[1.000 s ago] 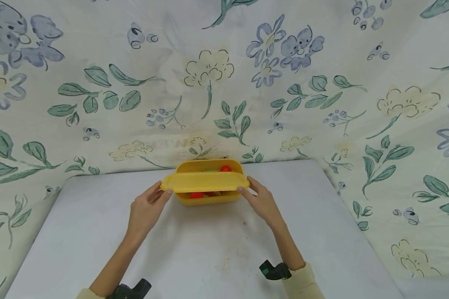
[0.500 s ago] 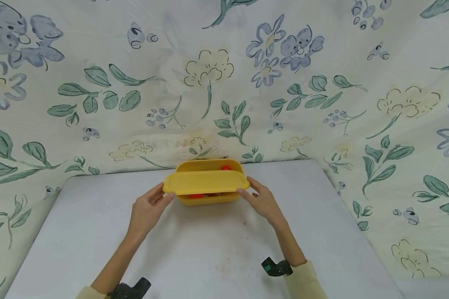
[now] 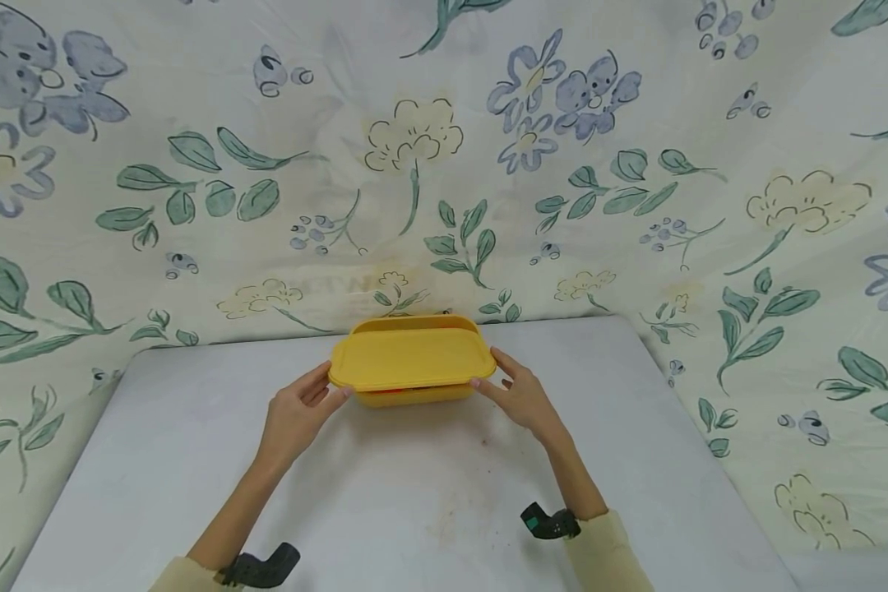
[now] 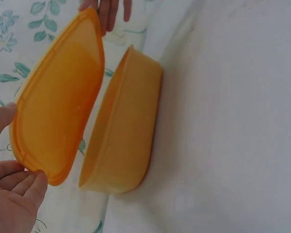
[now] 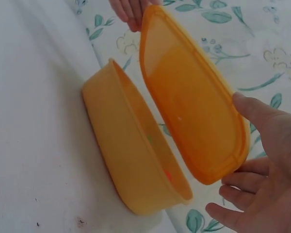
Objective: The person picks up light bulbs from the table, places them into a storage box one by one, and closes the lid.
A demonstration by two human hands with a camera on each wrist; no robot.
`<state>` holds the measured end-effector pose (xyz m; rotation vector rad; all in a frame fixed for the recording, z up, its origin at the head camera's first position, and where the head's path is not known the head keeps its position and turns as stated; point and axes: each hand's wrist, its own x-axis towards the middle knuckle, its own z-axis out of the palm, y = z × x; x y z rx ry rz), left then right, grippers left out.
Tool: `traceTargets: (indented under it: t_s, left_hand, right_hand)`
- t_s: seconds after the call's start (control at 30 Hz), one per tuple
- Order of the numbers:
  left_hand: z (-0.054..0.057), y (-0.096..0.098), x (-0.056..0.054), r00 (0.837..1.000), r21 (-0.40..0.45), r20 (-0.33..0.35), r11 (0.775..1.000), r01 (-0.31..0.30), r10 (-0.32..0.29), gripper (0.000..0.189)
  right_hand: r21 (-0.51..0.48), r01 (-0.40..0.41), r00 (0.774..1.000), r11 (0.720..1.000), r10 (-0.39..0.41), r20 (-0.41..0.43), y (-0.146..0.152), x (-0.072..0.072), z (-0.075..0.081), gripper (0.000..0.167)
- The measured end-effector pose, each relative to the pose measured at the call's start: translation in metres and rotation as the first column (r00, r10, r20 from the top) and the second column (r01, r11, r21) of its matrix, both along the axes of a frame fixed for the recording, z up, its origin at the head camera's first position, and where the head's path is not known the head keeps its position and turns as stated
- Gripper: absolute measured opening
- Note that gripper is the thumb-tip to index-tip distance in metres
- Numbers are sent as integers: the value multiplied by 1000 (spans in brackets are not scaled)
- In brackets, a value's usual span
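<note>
A yellow plastic lid (image 3: 413, 358) is held over a yellow oblong container (image 3: 414, 398), apart from its rim in both wrist views. My left hand (image 3: 298, 413) pinches the lid's left end between thumb and fingers. At the other end my right hand (image 3: 520, 399) grips the lid the same way. The left wrist view shows the lid's underside (image 4: 60, 102) tilted above the container's wall (image 4: 128, 126). Through the gap in the right wrist view, a small red thing (image 5: 169, 174) shows inside the container; most of the contents are hidden.
The container stands on a white table (image 3: 414, 493) near its back edge. Right behind it hangs a floral cloth (image 3: 444, 164). Small brown specks (image 3: 485, 442) mark the tabletop. Each wrist wears a black camera mount (image 3: 551, 523).
Both hands have tilted the lid flatter, so more of its top shows and it covers more of the container. The red contents are now mostly hidden. My left hand has shifted slightly right.
</note>
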<state>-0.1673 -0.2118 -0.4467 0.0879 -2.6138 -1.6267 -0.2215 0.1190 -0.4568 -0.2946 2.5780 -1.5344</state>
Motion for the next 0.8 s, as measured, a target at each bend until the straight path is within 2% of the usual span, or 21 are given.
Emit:
traceTargets:
  t_s: [0.37,0.67,0.8]
  left_hand:
    - [-9,-3,-8,999,15,-21,999,30,-29,71]
    - [-21,-7,-17,997,51,-41,997,62,-60,73]
    - [-26,-8,-22,997,40,-36,997,63,-61,74]
  right_hand:
    - [5,-17,1000,1000,17,13,1,-11,-9,83]
    - [-1,-5,1000,1000,5,30,-3,-19,-17,83]
    - [-14,-1,1000,1000,2,31,-4,-22,-22,85]
